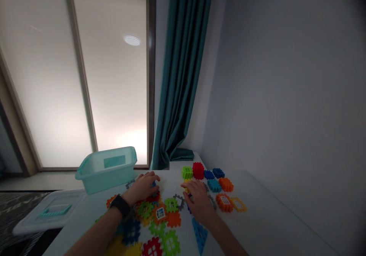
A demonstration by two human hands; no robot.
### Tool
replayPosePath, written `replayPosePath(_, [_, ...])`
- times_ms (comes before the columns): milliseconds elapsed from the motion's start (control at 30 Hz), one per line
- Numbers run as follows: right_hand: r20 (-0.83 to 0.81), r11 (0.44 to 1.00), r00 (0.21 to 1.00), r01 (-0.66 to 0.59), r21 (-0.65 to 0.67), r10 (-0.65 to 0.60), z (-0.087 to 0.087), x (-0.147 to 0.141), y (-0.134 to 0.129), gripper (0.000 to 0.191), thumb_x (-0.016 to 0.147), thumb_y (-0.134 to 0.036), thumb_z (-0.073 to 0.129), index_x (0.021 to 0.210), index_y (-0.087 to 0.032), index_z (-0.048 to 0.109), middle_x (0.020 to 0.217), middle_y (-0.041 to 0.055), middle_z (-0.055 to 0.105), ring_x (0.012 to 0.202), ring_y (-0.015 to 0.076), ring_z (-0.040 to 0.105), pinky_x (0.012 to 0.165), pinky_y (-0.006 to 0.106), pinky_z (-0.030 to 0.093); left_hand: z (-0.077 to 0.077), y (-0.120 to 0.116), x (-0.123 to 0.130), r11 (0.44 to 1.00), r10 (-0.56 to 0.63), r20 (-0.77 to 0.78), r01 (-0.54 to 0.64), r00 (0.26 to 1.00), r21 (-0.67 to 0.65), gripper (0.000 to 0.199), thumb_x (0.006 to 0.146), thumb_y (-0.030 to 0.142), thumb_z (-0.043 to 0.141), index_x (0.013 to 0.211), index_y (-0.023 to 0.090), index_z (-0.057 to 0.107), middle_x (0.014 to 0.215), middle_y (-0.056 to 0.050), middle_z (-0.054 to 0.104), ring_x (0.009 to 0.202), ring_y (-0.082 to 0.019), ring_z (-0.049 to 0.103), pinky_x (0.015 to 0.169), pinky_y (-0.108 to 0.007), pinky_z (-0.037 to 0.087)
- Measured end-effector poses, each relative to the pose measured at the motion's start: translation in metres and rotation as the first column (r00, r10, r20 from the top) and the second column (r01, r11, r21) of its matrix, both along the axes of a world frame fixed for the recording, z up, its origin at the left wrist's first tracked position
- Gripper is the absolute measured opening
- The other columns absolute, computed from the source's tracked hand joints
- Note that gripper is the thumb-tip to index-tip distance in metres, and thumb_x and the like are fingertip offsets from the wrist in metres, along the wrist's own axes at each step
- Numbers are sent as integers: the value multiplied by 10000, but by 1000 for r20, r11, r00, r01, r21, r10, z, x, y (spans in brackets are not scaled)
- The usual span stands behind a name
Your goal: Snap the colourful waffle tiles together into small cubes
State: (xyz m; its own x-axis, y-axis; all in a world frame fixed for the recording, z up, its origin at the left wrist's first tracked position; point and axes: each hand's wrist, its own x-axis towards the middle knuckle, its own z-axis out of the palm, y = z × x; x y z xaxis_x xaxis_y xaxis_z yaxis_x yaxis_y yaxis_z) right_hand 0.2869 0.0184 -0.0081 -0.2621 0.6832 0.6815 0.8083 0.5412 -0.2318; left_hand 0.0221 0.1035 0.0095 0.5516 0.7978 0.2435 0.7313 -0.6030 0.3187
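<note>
My left hand [144, 187], with a black watch on its wrist, is over the loose gear-edged plastic pieces, its curled fingers at a blue piece [153, 184]; whether it grips that piece is unclear. My right hand [197, 200] reaches over small stacks at the right, near a yellow piece [187, 181]; its fingertips hide what they touch. Under and in front of my left hand lie mixed pieces, among them an orange window piece [160, 213], a green one [170, 243] and a red one [152, 247]. A blue triangular piece [199, 234] lies beside my right forearm.
Sorted stacks stand at the back right: green [187, 172], red [198, 170], teal [214, 185] and orange [224, 202]. A yellow frame [239, 205] lies beside them. A turquoise bin [107, 172] stands at the back left, its lid [51, 211] nearby. A wall rises to the right.
</note>
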Motion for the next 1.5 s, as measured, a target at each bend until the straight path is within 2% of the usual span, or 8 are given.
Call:
replayPosePath(200, [103, 978, 988, -97, -187, 117, 8, -24, 13, 208, 902, -150, 543, 1049, -230, 666, 1051, 65, 722, 1038, 265, 631, 983, 483, 449, -1, -18, -29, 999, 52, 4, -52, 999, 16, 242, 840, 269, 587, 1056, 264, 696, 1061, -67, 692, 1046, -297, 626, 904, -376, 473])
replayPosePath(400, [168, 901, 966, -108, -421, 194, 12, -62, 29, 197, 915, -192, 569, 1083, -214, 670, 1143, 79, 694, 1141, 259, 582, 1066, 443, 343, 0, -44, -49, 997, 80, -35, -80, 996, -3, 206, 906, 282, 552, 1063, 243, 679, 1086, -64, 664, 1051, -267, 622, 891, -354, 473])
replayPosePath(633, [198, 867, 955, -98, -488, 220, 4, -94, 54, 281, 872, -209, 601, 1149, -210, 641, 1188, 95, 657, 1147, 272, 568, 1004, 401, 369, -13, -62, -61, 985, 165, 26, -166, 986, 41, 219, 928, 237, 531, 1102, 261, 662, 1143, -56, 640, 1104, -263, 606, 934, -385, 455])
replayPosePath(833, [219, 860, 953, -72, -505, 208, -4, -100, 66, 234, 863, -309, 632, 1076, -215, 657, 1137, 86, 675, 1115, 280, 586, 970, 394, 385, -22, -64, -61, 977, 179, 93, -188, 980, 105, 220, 923, 203, 528, 1086, 270, 660, 1128, -41, 639, 1080, -251, 618, 940, -396, 457])
replayPosePath(1000, [227, 869, 956, -50, -492, 184, -7, -99, 68, 194, 848, -293, 640, 1024, -216, 664, 1064, 79, 702, 1064, 278, 617, 937, 388, 409, -23, -67, -60, 975, 162, 114, -177, 980, 138, 212, 921, 189, 526, 1058, 266, 668, 1117, -43, 643, 1066, -253, 622, 933, -401, 466])
replayPosePath(1167, [219, 896, 964, -42, -442, 153, -5, -99, 64, 304, 814, -278, 650, 1106, -195, 638, 1090, 107, 699, 1085, 298, 619, 989, 438, 406, -25, -70, -60, 965, 166, 124, -188, 978, 186, 233, 916, 172, 520, 1071, 262, 669, 1131, -50, 650, 1064, -254, 620, 931, -406, 472])
replayPosePath(1367, [185, 940, 969, -99, -325, 166, 2, -95, 41, 456, 771, -176, 622, 1223, -185, 560, 1269, 138, 629, 1309, 311, 490, 1177, 550, 222, -28, -74, -60, 955, 179, 165, -212, 970, 208, 351, 884, 243, 611, 1235, 270, 619, 1200, -69, 643, 1100, -282, 601, 956, -431, 480])
replayPosePath(1500, [185, 956, 948, -225, -186, 259, 8, -92, 15, 486, 737, -136, 598, 1213, -198, 525, 1221, 109, 641, 1348, 295, 458, 1207, 587, 173, -24, -82, -53, 960, 138, 183, -177, 973, 217, 548, 791, 319, 756, 1306, 261, 576, 1229, -88, 631, 1101, -309, 593, 958, -454, 488])
